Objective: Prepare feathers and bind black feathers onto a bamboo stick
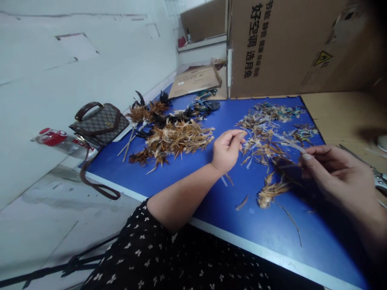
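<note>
My left hand [227, 150] is raised over the middle of the blue table, thumb and fingers pinched together; what sits between the fingertips is too small to make out. At the right, my right hand [341, 177] pinches the end of a thin translucent strip [288, 141], which points toward the left hand. Beneath the strip lies a loose heap of brown and grey feathers [260, 141]. A small bundle of tan feathers [267, 193] rests nearer the front edge. Left of my left hand is a thick pile of golden-brown feathers [178, 139].
Black and brown feathers [163, 106] lie farther back, near dark-handled scissors [208, 105]. A patterned handbag [101, 123] and a red-labelled bottle [60, 141] stand at the left. A large cardboard box [290, 48] walls off the back. Metal scissors [380, 181] show partly at the right.
</note>
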Demonstrator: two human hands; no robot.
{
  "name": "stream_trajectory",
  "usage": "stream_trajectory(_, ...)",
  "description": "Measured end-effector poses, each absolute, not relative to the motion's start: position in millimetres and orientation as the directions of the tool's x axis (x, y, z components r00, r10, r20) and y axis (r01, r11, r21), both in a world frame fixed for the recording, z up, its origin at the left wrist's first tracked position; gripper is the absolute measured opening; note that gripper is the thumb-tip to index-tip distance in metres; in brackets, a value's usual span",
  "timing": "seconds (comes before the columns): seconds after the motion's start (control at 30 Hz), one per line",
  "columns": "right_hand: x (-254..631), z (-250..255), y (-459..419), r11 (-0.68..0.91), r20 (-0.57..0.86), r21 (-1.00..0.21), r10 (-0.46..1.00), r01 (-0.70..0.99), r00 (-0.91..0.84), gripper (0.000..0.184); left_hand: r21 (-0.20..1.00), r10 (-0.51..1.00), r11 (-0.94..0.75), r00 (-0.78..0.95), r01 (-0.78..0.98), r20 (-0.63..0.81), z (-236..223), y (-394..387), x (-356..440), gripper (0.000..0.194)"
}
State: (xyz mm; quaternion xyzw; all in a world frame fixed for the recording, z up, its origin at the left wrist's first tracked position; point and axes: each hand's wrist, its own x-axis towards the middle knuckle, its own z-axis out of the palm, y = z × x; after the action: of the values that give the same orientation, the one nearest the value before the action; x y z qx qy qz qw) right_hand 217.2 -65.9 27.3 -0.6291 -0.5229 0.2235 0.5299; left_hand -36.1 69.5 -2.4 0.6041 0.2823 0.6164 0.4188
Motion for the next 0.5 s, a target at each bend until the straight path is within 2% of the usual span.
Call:
stream_trajectory(0.13, 219, 23, -63, 0.127, 0.315, -0.871, 0.885, 0.474, 0.342, 0.055, 0.879, 0.879, -0.452, 0.093, -0.152, 0.468, -4, 66, -34, 0.031)
stream_trajectory(0.27, 216, 19, -62, 0.184, 0.403, -0.82, 0.859, 0.542, 0.318, 0.045, 0.914, 0.905, -0.35, 0.177, -0.205, 0.386, -5, 52, -27, 0.034)
stream_trajectory(0.4, 209, 19, -64, 0.251, 0.454, -0.784, 0.855, 0.568, 0.249, 0.037, 0.931, 0.904, -0.144, 0.338, -0.334, 0.261, -4, 32, -16, 0.043)
stream_trajectory(0.5, 203, 17, -66, 0.278, 0.451, -0.784, 0.87, 0.556, 0.2, 0.034, 0.94, 0.87, 0.024, 0.47, -0.342, 0.149, -3, 18, -9, 0.047)
